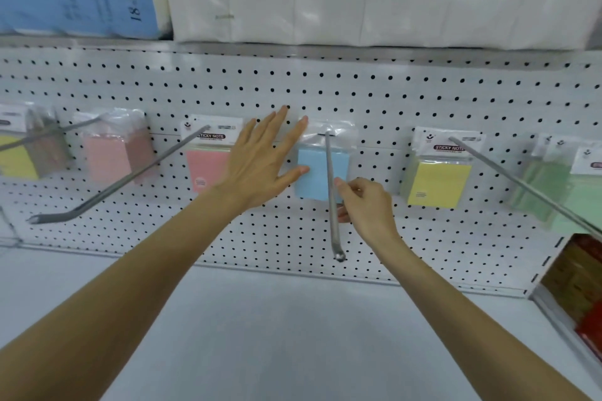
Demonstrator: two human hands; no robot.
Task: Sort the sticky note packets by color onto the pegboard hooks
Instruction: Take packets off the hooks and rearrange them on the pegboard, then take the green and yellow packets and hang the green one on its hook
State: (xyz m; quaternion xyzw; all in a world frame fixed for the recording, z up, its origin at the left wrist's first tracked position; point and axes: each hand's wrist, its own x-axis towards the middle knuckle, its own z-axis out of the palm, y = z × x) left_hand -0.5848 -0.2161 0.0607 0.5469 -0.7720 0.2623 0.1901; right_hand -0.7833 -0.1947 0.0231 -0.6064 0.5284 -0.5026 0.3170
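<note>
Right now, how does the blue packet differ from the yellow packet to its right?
The blue packet has a clear plastic top with no print that I can see; the yellow packet carries a white card reading STICKY NOTE. The left hand reaches the blue packet's edge with its thumb; no hand is near the yellow packet. Both hang far back against the pegboard.

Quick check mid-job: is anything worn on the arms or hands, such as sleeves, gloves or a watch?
Nothing shows. No sleeves are in view up to the frame edge. The left hand and right hand have no gloves, and neither wrist shows a watch or band.
</note>
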